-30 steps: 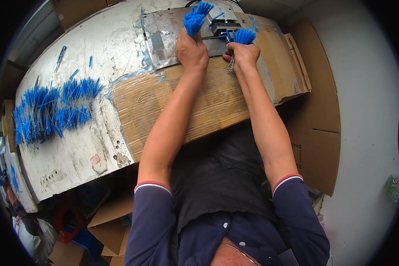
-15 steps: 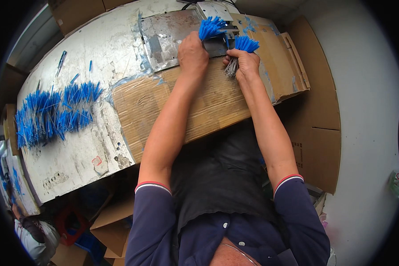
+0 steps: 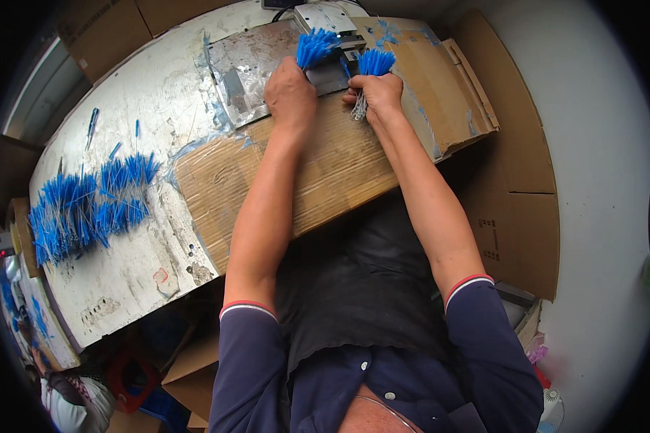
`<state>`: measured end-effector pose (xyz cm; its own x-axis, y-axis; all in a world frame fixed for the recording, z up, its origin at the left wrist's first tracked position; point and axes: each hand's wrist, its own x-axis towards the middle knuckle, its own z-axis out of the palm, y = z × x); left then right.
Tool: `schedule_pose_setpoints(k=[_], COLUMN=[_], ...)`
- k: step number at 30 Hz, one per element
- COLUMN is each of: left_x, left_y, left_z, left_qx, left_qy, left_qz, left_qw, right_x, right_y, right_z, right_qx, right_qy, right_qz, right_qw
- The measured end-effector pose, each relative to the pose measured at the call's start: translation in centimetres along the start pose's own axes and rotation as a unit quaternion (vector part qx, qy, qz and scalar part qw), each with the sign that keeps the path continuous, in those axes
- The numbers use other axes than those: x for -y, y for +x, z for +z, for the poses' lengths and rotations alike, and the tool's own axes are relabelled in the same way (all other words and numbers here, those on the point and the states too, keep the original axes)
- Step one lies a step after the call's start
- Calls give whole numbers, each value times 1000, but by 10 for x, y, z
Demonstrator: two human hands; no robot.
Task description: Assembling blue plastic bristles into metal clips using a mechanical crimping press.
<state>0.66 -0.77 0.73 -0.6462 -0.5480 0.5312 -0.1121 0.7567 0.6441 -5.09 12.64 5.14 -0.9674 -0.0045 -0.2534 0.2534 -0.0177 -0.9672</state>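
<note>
My left hand [image 3: 291, 92] is closed round a bunch of thin wires, whose blue tips [image 3: 316, 47] fan out above the fist near the metal plate. In my right hand [image 3: 383, 94] is a second bunch, with blue tips [image 3: 375, 62] upward and pale grey wire ends [image 3: 359, 108] hanging below the fingers. The hands are a short way apart, over the far edge of the cardboard. Between the two bunches, a small dark metal fixture [image 3: 350, 54] is partly hidden. What the left fingers grip lower down is out of sight.
Many loose blue-tipped wires [image 3: 68, 216] lie in heaps on the worn white table [image 3: 133, 267] at left, with a pen [image 3: 92, 128] beyond. Flattened cardboard [image 3: 267, 169] covers the front; a metal plate [image 3: 256, 54] lies behind. Another person [image 3: 76, 404] is at lower left.
The whole view has shifted slightly, so the table and both hands appear moved. Both hands still hold their bunches beside the fixture; the right hand sits slightly farther forward.
</note>
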Motion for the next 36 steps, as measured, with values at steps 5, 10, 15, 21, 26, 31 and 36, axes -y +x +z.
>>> schedule_pose_setpoints(k=[5, 10, 15, 21, 26, 31, 36], left_x=[3, 4, 0, 2, 2, -1, 1], left_y=[2, 5, 1, -1, 0, 0, -1], left_z=[-2, -2, 0, 2, 1, 0, 1], left_qx=[-57, -109, -29, 19, 15, 27, 26], left_qy=[-29, -36, -35, -34, -36, -29, 10], left_qz=[-64, 1, -26, -26, -25, -22, 43], left_qw=[996, 993, 999, 999, 999, 999, 999], right_x=[1, 1, -2, -5, -5, -9, -6], right_y=[8, 10, 12, 9, 8, 11, 8], right_z=[9, 12, -1, -16, -20, -22, -19], right_qx=[-16, -14, 8, 115, 144, 129, 120], right_qy=[-17, 2, 71, 148, 166, 115, 70], right_qz=[5, 16, 34, 50, 9, 11, 23], right_qw=[1000, 1000, 997, 981, 976, 985, 990])
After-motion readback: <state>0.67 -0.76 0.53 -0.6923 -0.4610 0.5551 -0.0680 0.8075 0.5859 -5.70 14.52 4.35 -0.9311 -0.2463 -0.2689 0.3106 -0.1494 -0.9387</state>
